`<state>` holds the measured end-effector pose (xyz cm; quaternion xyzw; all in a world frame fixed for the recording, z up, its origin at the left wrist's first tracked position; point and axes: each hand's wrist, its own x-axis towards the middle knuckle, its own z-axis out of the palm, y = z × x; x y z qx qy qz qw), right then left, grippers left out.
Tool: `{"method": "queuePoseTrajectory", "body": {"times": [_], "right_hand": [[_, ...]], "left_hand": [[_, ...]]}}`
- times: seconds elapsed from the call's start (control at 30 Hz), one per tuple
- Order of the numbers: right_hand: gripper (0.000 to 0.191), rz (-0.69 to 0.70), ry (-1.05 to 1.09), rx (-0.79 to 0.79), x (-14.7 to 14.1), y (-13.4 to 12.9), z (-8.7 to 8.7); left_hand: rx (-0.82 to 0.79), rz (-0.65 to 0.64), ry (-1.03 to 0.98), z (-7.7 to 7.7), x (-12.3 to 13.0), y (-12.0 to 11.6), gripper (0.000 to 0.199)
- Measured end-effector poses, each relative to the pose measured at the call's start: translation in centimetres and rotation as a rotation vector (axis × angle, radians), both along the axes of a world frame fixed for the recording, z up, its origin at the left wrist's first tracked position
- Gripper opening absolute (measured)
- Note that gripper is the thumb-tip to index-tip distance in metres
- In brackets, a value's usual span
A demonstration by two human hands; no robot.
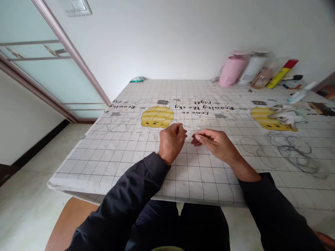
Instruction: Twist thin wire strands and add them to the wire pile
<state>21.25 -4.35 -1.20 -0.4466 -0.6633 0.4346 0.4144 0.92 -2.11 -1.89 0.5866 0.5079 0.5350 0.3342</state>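
Note:
Both of my hands are over the middle of a table covered by a white checked cloth (125, 164). My left hand (172, 141) is closed, thumb and fingers pressed together; whatever it pinches is too small to make out. Just to its right, a small gap away, my right hand (213, 142) has its thumb and index finger pinched together, the other fingers curled below. Something thin may be between those fingertips, but I cannot make it out. Thin, faint strands lie on the cloth beyond my hands, near a printed yellow striped bear (157, 116).
Tangled dark thread or wire (294, 153) lies at the right, below a crumpled cloth (285, 115). Along the back right stand a pink cylinder (231, 70), a white cylinder (252, 69) and a yellow-red box (282, 74). A green-edged packet (137, 79) sits at the back left.

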Motion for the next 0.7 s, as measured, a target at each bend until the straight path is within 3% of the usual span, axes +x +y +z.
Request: {"method": "queuePoseTrajectory", "body": {"times": [0.17, 0.3, 0.5, 0.7], "right_hand": [[0.041, -0.124, 0.072, 0.029, -0.1, 0.2, 0.6], [0.047, -0.224, 0.100, 0.017, 0.4, 0.4, 0.7], [0.045, -0.237, 0.221, -0.009, 0.5, 0.5, 0.6], [0.028, -0.154, 0.321, -0.023, 1.0, 0.7, 0.7]], "left_hand": [[-0.166, -0.120, -0.230, 0.8, 0.0, -0.2, 0.019], [-0.256, -0.237, -0.275, 1.5, -0.3, -0.4, 0.015], [-0.396, -0.460, -0.463, 1.9, -1.4, 0.2, 0.020], [-0.421, -0.521, -0.651, 1.4, -2.0, 0.8, 0.022]]}}
